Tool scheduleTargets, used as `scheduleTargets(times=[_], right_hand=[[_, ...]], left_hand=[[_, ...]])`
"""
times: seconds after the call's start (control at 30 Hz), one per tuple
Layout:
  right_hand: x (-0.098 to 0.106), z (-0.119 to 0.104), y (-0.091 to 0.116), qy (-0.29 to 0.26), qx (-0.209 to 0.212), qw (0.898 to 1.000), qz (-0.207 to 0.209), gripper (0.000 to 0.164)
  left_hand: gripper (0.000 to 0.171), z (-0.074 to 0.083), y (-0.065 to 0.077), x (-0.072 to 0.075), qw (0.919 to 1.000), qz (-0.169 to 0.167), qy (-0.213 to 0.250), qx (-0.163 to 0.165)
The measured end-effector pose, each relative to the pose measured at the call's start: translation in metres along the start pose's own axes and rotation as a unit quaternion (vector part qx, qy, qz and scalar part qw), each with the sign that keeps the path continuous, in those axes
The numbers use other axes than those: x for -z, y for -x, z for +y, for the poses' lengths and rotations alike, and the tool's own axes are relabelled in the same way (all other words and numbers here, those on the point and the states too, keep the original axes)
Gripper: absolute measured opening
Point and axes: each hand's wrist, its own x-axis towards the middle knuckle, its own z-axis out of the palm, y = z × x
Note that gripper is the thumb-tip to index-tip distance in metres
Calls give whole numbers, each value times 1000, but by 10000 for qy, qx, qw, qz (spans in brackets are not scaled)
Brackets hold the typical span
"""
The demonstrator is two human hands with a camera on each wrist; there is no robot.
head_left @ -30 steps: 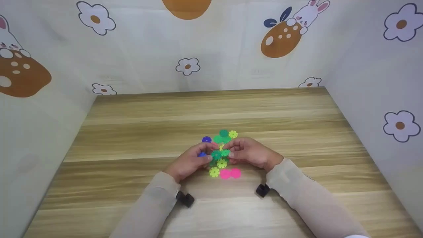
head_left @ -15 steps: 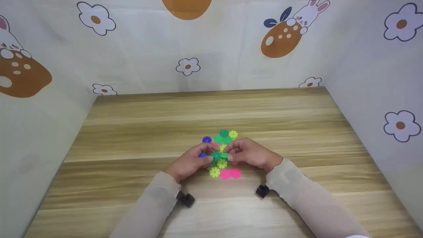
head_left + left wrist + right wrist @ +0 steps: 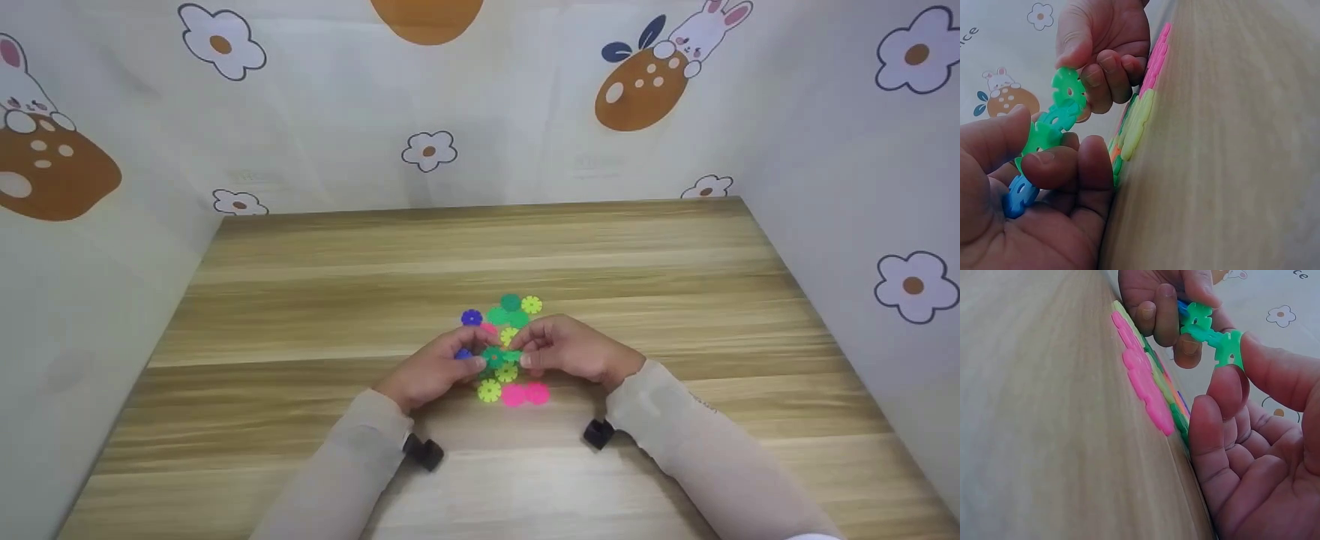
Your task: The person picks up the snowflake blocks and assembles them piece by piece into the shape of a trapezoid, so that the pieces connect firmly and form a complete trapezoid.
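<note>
Pinched in the left hand (image 3: 431,367) at nine o'clock and the right hand (image 3: 576,352) at three, the disc chain (image 3: 1064,114) hangs above the counter (image 3: 315,300), looking light, stiff, slightly slick, probably best gripped flat beside its joints!

A chain (image 3: 1064,115), four notched plastic discs linked edge to edge, strung in the air between both sets of fingers! Blue disc (image 3: 1016,203) tucked behind the left fingers (image 3: 1053,170), bright green disc (image 3: 1041,133) pinched right in them, teal disc (image 3: 1213,338) bridging the gap, second green disc (image 3: 1231,346) held at the right fingers (image 3: 1224,391)!
</note>
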Motion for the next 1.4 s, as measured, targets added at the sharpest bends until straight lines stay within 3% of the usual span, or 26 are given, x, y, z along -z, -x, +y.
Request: scheduleTargets(times=[0.7,1.13,1.23,1.4], right_hand=[[-4,-2,0,-130,-321,9990,272,25],[0,-1,-1,-143,-101,9997,167,30],[6,-2,0,-225,-139,9990,360,35],[18,0,-1,-361,-13,9927,1149,38]], left_hand=[[32,0,0,-1,9995,257,142,144],[33,-1,-1,-1,9992,191,315,147],[35,-2,-2,0,9987,230,416,182],[36,-3,-2,2,9977,253,601,195]])
